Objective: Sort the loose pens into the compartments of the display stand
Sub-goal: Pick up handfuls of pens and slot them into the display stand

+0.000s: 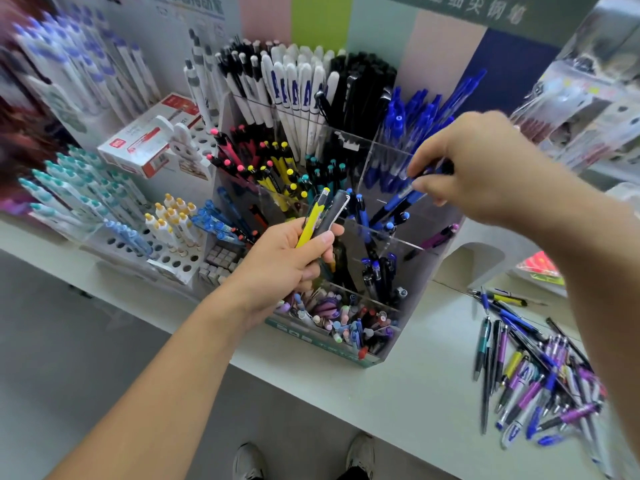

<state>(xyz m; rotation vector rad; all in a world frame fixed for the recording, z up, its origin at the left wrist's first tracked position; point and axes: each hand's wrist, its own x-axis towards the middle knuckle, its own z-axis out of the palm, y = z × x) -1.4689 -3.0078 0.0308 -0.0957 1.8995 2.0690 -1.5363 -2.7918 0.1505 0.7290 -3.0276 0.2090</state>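
Note:
A clear acrylic display stand (391, 344) with several compartments of sorted pens stands on the white shelf. My left hand (287, 261) grips a yellow pen (313, 218) and a dark grey pen (332, 213) upright in front of the stand's middle rows. My right hand (485, 168) pinches a blue pen (398, 200) and holds it slanted, tip down, over the right-hand compartment of blue pens. A heap of loose pens (533, 379), mostly purple, blue and black, lies on the shelf to the right of the stand.
Left of the stand are racks of white and teal pens (86, 188), a perforated holder with yellow-capped pens (173, 220) and a red-and-white box (152, 133). Hanging packets (588, 98) crowd the right. The shelf's front edge (311, 386) runs diagonally above the grey floor and my shoes.

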